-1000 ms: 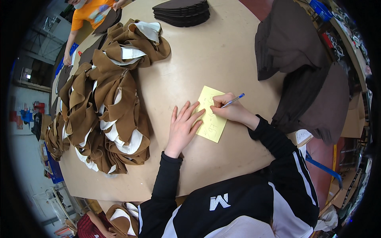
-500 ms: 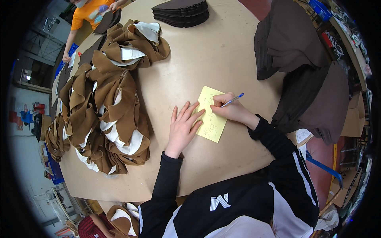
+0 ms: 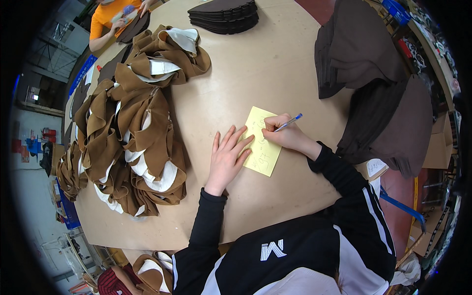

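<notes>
A yellow slip of paper (image 3: 265,164) with handwriting on it lies on the tan tabletop (image 3: 231,59). My left hand (image 3: 227,160) rests flat with its fingers spread, the fingertips on the slip's left edge. In my right hand (image 3: 289,133) is a blue-capped pen (image 3: 290,122), pinched between thumb and fingers. The pen's tip is hidden behind my fingers, over the right part of the slip.
Left of my hands lies a heap of brown fabric pieces (image 3: 142,108) with white linings. Stacks of dark brown cut pieces stand at the far edge (image 3: 223,17) and on the right (image 3: 364,49). A person in orange (image 3: 104,22) works at the far left; another in dark red (image 3: 115,282) is lower left.
My right hand has shifted very slightly with the pen over the slip; my left hand stays put. The person in orange has drawn a lowered hand up to the dark pieces.
</notes>
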`<state>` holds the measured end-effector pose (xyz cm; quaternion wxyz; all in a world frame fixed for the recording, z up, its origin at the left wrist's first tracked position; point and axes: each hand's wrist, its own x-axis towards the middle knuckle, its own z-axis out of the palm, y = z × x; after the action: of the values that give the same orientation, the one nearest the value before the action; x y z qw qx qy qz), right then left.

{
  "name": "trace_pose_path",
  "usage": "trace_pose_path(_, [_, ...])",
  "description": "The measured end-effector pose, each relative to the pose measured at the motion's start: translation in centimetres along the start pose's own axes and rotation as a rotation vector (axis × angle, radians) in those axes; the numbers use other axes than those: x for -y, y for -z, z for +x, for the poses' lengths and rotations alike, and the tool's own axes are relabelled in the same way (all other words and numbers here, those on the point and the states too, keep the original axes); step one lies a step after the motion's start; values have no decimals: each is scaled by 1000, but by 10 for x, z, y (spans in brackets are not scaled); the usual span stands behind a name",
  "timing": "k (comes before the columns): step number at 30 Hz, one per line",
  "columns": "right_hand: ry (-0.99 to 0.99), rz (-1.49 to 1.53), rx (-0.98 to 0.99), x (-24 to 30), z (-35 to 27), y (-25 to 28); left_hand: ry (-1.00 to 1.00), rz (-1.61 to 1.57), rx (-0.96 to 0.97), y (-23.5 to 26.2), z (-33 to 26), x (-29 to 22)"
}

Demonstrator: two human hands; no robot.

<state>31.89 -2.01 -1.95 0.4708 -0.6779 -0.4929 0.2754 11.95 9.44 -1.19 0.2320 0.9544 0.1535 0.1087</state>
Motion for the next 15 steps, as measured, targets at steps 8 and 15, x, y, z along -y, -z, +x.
trace_pose_path(8, [-2, 17, -9, -1, -1, 0, 1, -10, 1, 1, 0, -1])
trace_pose_path(15, [-25, 20, -24, -1, 0, -2, -2, 3, 4, 0, 0, 0])
